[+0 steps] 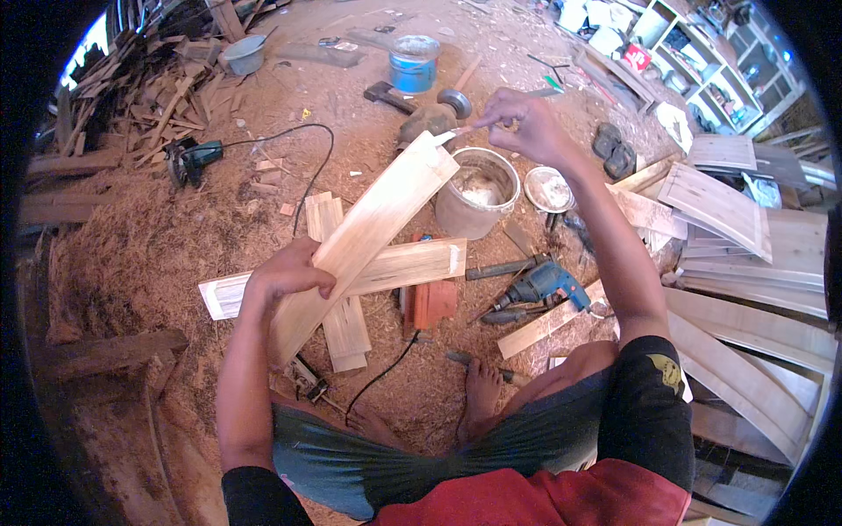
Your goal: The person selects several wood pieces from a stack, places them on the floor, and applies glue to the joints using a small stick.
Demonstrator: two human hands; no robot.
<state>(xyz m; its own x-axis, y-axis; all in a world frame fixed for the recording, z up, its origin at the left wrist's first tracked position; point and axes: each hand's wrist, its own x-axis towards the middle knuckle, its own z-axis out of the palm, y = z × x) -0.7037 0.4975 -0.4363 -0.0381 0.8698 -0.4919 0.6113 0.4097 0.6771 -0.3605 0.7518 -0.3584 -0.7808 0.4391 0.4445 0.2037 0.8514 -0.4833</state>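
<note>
My left hand (289, 272) is closed around the edge of a pale wooden board (373, 215), which slants up and away to the right. At the board's far end my right hand (522, 123) pinches a slim stick-like tool (456, 132), whose whitish tip touches the wood. Its exact kind cannot be made out. Beneath the held board lies another board (403, 266) with white smears near its ends, crossing over shorter upright-lying planks (346, 329). Just below my right hand stands a bucket (474, 219) with pale matter inside.
A blue drill (539, 285) and an orange tool (430, 304) lie on the shavings-covered ground. Beyond are a small white tub (549, 190), a hammer (390, 96) and a blue bucket (413, 66). A corded power tool (189, 160) sits left; wooden panels (715, 206) pile up right.
</note>
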